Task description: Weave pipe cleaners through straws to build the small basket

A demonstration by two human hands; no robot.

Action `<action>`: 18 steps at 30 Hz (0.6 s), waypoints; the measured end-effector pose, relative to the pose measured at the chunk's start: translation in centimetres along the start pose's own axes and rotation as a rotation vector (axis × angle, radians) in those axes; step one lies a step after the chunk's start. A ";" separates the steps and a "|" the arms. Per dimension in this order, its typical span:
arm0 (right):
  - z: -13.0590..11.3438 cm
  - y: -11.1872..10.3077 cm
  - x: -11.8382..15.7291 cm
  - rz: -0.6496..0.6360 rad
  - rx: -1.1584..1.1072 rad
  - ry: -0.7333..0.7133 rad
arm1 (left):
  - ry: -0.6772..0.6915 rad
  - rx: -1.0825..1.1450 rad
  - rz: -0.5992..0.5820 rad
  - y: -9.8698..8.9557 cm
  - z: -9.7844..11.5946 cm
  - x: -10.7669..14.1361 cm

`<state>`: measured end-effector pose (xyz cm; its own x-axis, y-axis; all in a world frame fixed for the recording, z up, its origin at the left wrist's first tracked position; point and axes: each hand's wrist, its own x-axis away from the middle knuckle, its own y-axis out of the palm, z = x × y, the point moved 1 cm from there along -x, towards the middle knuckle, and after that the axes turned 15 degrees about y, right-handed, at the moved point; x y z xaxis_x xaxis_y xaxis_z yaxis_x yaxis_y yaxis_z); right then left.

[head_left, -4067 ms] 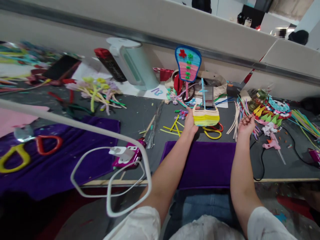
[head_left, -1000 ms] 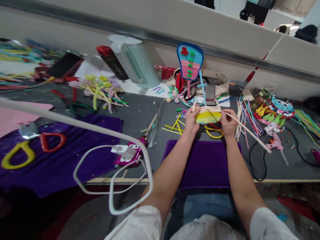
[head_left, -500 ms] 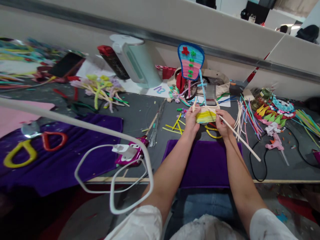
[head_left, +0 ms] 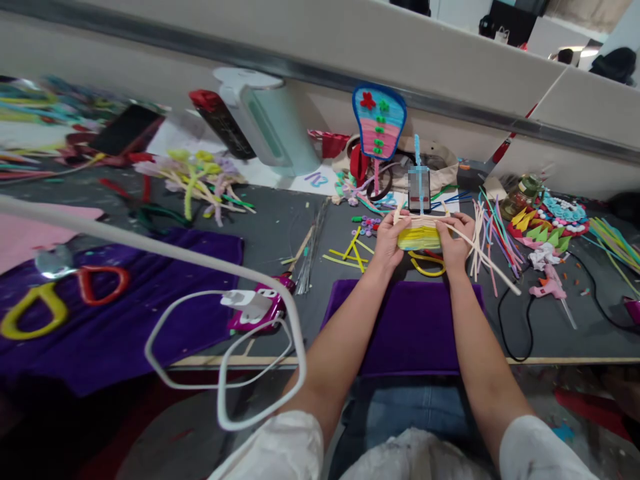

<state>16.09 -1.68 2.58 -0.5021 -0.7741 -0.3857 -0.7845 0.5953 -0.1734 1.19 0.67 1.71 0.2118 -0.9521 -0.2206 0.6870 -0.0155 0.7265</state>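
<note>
Between both hands is a woven pipe-cleaner piece [head_left: 419, 238], with cream strips along its top and yellow below. A light blue pipe-cleaner stem [head_left: 418, 150] rises upright from it. My left hand [head_left: 389, 239] is closed on the piece's left edge, thumb on the front. On the opposite edge, my right hand [head_left: 457, 241] pinches the piece. Long cream pipe cleaners [head_left: 493, 263] trail from there down to the right. Just under the piece, yellow scissor handles [head_left: 427, 265] lie on the table. A phone [head_left: 419, 193] stands behind the stem.
A finished pipe-cleaner fan [head_left: 379, 123] leans at the back beside an electric kettle [head_left: 280, 127]. Loose pipe cleaners [head_left: 495, 227] and a pink glue gun [head_left: 550, 285] lie to the right. A white cable [head_left: 200, 259] crosses the left foreground. A purple cloth [head_left: 407, 327] covers the front edge.
My right hand has shifted slightly right and now grips the piece's right edge. The blue stem has swung from leaning left to upright. The cream pipe cleaners now trail as separate strands.
</note>
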 end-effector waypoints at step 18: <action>1.5 1.6 -0.1 -0.085 -0.387 0.272 | -0.135 -0.142 0.044 -1.3 -1.6 -0.6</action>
<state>15.50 -0.32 0.99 -0.4665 -0.8756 -0.1249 -0.8790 0.4432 0.1758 1.26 1.72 -0.19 0.1550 -0.9834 -0.0946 0.7725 0.0610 0.6320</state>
